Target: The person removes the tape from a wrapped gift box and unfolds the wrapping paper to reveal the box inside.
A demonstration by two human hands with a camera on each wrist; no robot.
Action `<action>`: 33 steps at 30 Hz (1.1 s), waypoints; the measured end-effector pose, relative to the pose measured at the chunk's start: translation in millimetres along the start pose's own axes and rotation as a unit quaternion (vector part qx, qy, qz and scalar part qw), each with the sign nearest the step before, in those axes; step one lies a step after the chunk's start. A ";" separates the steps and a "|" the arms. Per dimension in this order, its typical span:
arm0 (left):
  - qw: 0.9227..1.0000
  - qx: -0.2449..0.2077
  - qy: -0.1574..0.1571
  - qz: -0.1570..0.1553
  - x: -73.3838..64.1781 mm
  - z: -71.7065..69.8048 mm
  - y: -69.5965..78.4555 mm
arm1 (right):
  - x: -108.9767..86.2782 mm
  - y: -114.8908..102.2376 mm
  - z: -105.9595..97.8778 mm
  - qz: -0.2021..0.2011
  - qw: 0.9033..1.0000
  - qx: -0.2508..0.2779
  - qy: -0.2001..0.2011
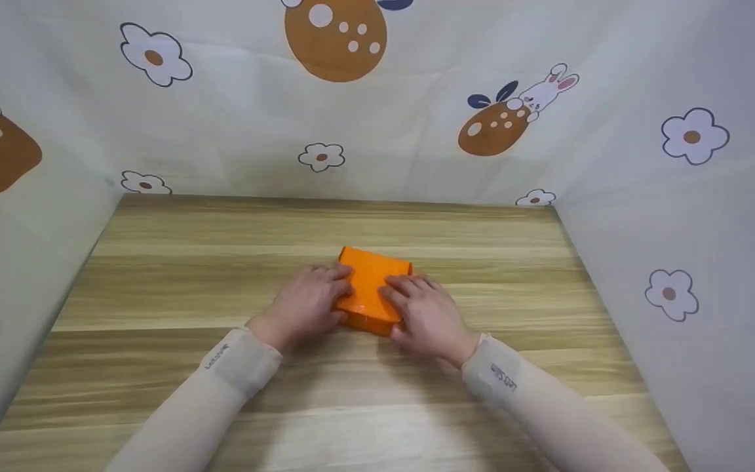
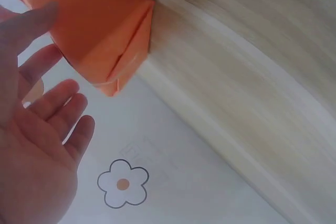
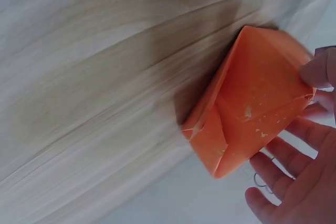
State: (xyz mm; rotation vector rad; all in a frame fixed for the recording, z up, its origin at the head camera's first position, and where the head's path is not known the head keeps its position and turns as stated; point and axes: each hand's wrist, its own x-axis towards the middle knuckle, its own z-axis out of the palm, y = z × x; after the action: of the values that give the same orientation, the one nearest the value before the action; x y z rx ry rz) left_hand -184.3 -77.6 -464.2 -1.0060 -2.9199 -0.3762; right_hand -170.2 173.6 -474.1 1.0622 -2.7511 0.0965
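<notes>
A small orange box (image 1: 369, 278), apparently of folded paper or thin card, sits on the wooden table between both hands. My left hand (image 1: 302, 303) grips its left side, fingers over the top edge and thumb low near the front corner. From the right, my right hand (image 1: 432, 320) holds it likewise, fingertips on the top face and thumb at the near right corner. In the left wrist view, folded creases run down one end of the box (image 2: 100, 30). Pale scuffs mark the side of the box (image 3: 257, 98) in the right wrist view.
The wood-grain table (image 1: 220, 223) ends at a cloth backdrop (image 1: 233, 131) printed with flowers, brown fruit shapes and rabbits. Cloth walls also rise along the table's left and right edges. Pale sleeves cover both forearms.
</notes>
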 end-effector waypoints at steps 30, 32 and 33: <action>0.999 -0.017 -0.035 -0.016 8.1 1.8 2.6 | 7.0 1.4 -0.5 -0.056 0.995 0.073 -0.044; 0.999 -0.016 -0.036 -0.018 7.4 1.3 3.0 | 6.6 1.1 -0.9 -0.059 0.994 0.080 -0.042; 0.999 -0.016 -0.035 -0.017 7.1 1.1 3.1 | 6.5 0.9 -1.1 -0.059 0.994 0.082 -0.039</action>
State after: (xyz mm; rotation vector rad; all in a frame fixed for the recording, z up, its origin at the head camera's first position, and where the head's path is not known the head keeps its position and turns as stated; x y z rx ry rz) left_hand -188.0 -70.7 -463.8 -0.9960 -3.0058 -0.3972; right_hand -175.3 170.1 -471.7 1.2937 -2.7810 0.2734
